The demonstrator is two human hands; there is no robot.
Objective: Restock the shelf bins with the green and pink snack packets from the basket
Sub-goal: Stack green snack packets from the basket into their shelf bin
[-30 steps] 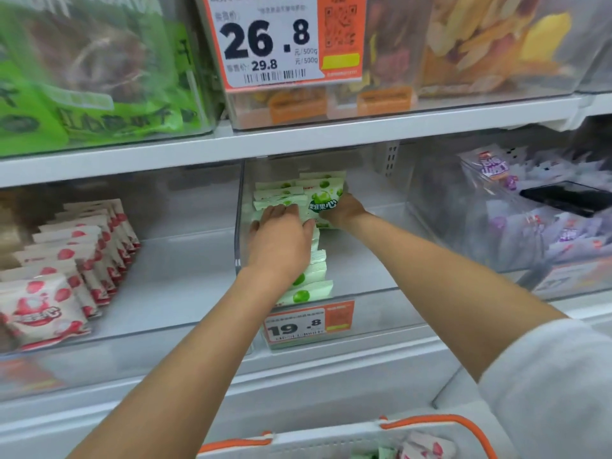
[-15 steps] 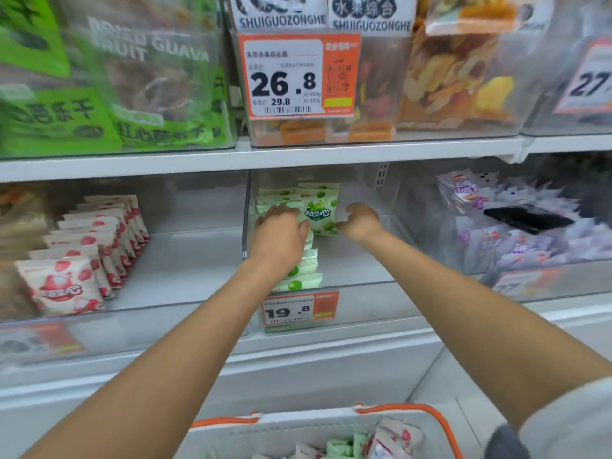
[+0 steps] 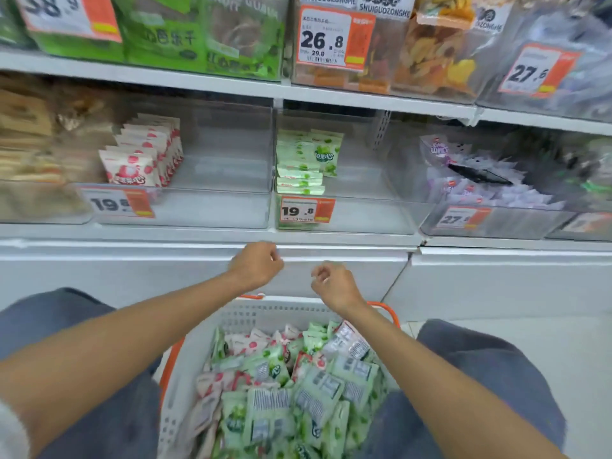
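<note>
A white basket (image 3: 245,318) with orange handles sits between my knees, filled with several green and pink snack packets (image 3: 291,385). On the middle shelf, a clear bin (image 3: 364,213) holds a row of green packets (image 3: 304,160) along its left side. The clear bin to its left (image 3: 218,207) holds a row of pink packets (image 3: 145,154). My left hand (image 3: 256,265) and my right hand (image 3: 331,283) hover above the basket's far rim, below the shelf edge. Both have loosely curled fingers and hold nothing.
A bin of purple packets (image 3: 490,187) stands to the right of the green bin. Bins of dried fruit (image 3: 430,51) and green bags (image 3: 205,38) fill the upper shelf. Orange price tags (image 3: 306,210) hang on the bin fronts. My knees flank the basket.
Both hands have pulled out of the green bin and dropped down to just above the basket. The view has tilted down, so the basket and my knees now show.
</note>
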